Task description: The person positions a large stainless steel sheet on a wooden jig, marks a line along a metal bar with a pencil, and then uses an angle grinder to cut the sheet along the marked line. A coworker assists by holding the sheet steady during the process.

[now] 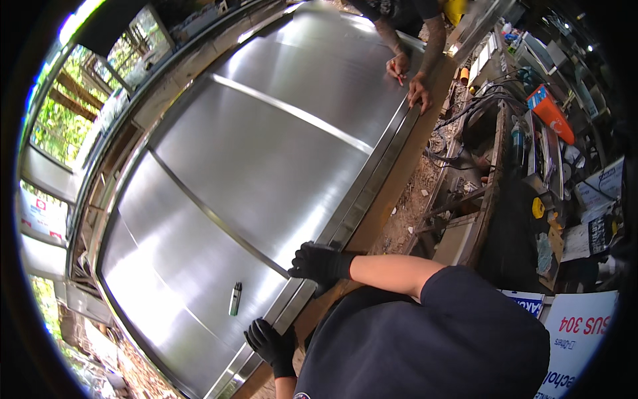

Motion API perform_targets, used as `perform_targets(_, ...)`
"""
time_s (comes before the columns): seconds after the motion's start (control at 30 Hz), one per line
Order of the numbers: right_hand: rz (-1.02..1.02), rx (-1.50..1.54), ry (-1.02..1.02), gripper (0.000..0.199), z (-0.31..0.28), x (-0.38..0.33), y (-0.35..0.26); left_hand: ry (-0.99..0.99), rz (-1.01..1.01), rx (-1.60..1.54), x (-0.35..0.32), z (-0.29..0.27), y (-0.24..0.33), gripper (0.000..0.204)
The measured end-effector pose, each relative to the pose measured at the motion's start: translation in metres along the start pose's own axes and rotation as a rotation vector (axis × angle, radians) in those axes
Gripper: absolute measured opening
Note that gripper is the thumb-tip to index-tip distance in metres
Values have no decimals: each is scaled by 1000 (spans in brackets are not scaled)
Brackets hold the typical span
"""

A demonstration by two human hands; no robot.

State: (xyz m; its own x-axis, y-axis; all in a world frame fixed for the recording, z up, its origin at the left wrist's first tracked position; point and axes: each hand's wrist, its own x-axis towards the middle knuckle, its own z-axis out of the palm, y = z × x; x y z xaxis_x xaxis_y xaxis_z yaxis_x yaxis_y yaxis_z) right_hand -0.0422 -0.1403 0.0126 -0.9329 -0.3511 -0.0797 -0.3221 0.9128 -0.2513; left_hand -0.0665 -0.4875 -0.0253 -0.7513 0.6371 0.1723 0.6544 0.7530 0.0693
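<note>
A large brushed-metal panel (279, 159) crossed by narrow ribs (292, 113) lies in front of me. Along its near edge runs a long folded metal strip (352, 207). My right hand (320, 266), in a black glove, has its fingers curled over this strip beside the end of a rib. Lower in view, my left hand (271, 346), also black-gloved, is bent over the same strip; its thumb is hidden. A small green and dark lighter-shaped object (235, 298) lies on the panel near my left hand.
At the far end, a co-worker's hands (409, 80) are at the strip, one holding a thin red tool. Dark cables (482, 103), an orange bag (550, 114) and a yellow tape measure (537, 207) lie among clutter to the right. A rusty beam (382, 223) runs under the strip.
</note>
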Motion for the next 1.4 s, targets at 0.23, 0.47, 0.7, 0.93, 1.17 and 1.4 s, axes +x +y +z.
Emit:
perform_targets(0.23,116,-37,-95,85,6,-9,-3,-19,-98,60,-61,-20,-121,104)
perform_targets(0.47,-34,47,-184,77,7,6,10,-660,-196,32,-75,-60,-203,68)
perform_targets(0.7,5,73,-57,66,2,6,9,-328,-7,-127,-84,-47,-216,83)
perform_targets(0.93,22,95,-93,57,2,11,9,-373,-467,-546,-73,-59,-204,86)
perform_targets(1.17,40,105,-186,62,9,6,9,-437,76,-194,-80,-52,-230,76)
perform_targets(1.4,59,177,-245,73,4,9,11,-558,94,-151,-72,-62,-228,63)
